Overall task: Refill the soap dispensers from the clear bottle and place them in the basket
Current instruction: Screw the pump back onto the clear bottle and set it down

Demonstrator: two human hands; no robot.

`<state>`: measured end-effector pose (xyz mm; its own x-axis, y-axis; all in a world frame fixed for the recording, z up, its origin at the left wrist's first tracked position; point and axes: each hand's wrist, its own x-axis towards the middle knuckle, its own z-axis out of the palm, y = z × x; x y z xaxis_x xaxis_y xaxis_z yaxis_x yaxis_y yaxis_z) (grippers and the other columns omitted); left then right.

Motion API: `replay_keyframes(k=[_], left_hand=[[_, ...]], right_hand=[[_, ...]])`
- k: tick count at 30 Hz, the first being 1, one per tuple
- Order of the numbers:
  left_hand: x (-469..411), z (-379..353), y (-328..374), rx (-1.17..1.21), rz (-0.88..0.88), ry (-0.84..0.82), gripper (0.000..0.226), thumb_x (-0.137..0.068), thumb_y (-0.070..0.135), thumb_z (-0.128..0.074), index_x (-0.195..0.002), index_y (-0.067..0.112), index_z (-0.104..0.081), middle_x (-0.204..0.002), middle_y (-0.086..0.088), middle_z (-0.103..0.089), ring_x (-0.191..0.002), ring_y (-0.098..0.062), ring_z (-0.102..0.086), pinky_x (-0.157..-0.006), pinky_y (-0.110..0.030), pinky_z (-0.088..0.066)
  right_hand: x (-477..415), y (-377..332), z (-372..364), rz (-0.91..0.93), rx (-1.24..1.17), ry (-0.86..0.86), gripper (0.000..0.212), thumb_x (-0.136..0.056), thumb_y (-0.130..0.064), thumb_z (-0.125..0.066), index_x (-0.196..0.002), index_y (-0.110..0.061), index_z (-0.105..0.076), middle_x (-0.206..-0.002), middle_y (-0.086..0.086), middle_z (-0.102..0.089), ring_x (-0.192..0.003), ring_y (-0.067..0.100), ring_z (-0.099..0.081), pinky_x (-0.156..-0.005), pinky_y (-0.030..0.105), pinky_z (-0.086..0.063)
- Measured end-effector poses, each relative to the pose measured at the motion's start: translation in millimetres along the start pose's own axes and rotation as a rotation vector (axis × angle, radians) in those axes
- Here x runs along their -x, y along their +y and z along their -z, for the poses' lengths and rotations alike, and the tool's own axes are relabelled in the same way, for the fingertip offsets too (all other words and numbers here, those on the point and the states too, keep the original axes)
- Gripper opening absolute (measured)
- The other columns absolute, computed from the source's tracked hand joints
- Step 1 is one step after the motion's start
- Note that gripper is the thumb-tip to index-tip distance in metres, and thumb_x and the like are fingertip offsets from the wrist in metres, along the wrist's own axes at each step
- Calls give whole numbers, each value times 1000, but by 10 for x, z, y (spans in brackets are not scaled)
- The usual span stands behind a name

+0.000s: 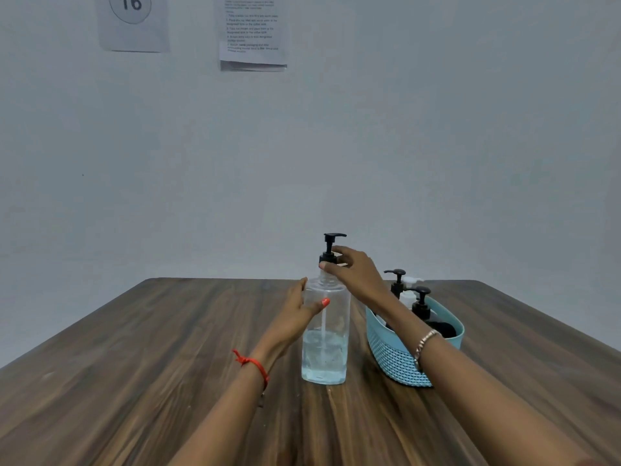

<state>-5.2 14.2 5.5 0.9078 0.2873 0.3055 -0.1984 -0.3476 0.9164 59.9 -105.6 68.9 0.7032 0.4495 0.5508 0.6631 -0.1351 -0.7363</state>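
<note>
Stood mid-desk, bottle (324, 334) steadied by left hand (299, 312) clasping its shoulder while right hand (354, 272) pinched pump collar (327, 257), probably to unscrew; dispensers (420, 304) already in basket (396, 354) toward right edge.

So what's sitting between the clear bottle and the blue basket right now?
Only bare table at the base; higher up, the right hand's forearm crosses that gap from the clear bottle past the basket, seen in the head view.

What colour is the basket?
Light blue, with a perforated lattice pattern on its wall, seen in the head view.
</note>
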Motion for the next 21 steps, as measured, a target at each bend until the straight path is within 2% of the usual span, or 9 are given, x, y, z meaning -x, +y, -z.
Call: replay_keyframes(k=[2, 5, 7, 9, 12, 13, 15, 17, 21], left_hand=[[-44, 9, -43, 63, -14, -7, 80, -81, 38, -69, -146, 19, -26, -151, -6, -31, -132, -22, -40, -101, -30, -42], [-76, -25, -48, 113, -43, -27, 84, -69, 39, -79, -138, 19, -37, -133, -2, -52, -115, -12, -55, -78, -14, -49], [-79, -102, -38, 147, -72, 0, 69, -76, 25, -76, -134, 18, -39, -124, 1, -56, -107, -5, -56, -69, -8, -50], [-82, -161, -59, 187, -78, 48, 62, -80, 17, -72, -132, 15, -39, -121, 0, -55, -107, -7, -56, -66, -8, -49], [-88, -183, -99, 217, -77, 60, 62, -80, 14, -70, -132, 12, -36, -122, -4, -53, -104, -9, -55, -63, -7, -49], [-88, -184, -100, 225, -75, 57, 61, -81, 12, -70, -132, 11, -36, -120, -4, -53, -101, -6, -55, -62, -6, -49], [-92, -184, -104, 245, -75, 54, 60, -81, 9, -69, -131, 10, -36, -116, -3, -53, -97, -5, -55, -62, -7, -49], [-86, -188, -115, 258, -82, 50, 60, -81, 9, -69, -131, 10, -36, -120, -6, -54, -100, -7, -56, -65, -8, -50], [-80, -171, -141, 265, -77, 46, 62, -80, 13, -71, -131, 11, -37, -126, -9, -54, -106, -13, -58, -70, -14, -52]], right_hand=[[-10, -24, 11, 12, -58, -23, 23, -87, -12, -61, -109, -5, -65, -96, 8, -66, -89, 17, -62, -81, 26, -47], [-10, 3, -17, -9, -110, 46, 20, -77, -9, -72, -96, -3, -69, -89, 9, -70, -81, 16, -65, -82, 27, -53], [-3, 33, -71, -42, -128, 148, 30, -67, -15, -82, -90, -2, -68, -86, 9, -71, -75, 14, -66, -72, 21, -54], [17, 35, -136, -51, -92, 245, 35, -64, -25, -84, -80, -2, -63, -75, 6, -66, -68, 12, -63, -63, 17, -49], [36, 17, -187, -61, -141, 328, 44, -77, -34, -72, -54, -11, -42, -52, 1, -41, -49, 10, -39, -48, 15, -33], [33, 10, -194, -78, -205, 332, 44, -82, -31, -67, -53, -12, -39, -52, 1, -40, -50, 11, -38, -51, 18, -35], [26, -5, -211, -131, -372, 329, 26, -86, -23, -59, -64, -12, -49, -68, 7, -55, -67, 19, -55, -69, 34, -47], [29, -12, -215, -186, -481, 340, 12, -86, -18, -54, -74, -15, -54, -81, 10, -62, -83, 25, -61, -79, 41, -48], [31, 8, -155, -284, -639, 460, 13, -85, -11, -48, -74, -11, -55, -60, 5, -57, -78, 25, -60, -76, 39, -45]])
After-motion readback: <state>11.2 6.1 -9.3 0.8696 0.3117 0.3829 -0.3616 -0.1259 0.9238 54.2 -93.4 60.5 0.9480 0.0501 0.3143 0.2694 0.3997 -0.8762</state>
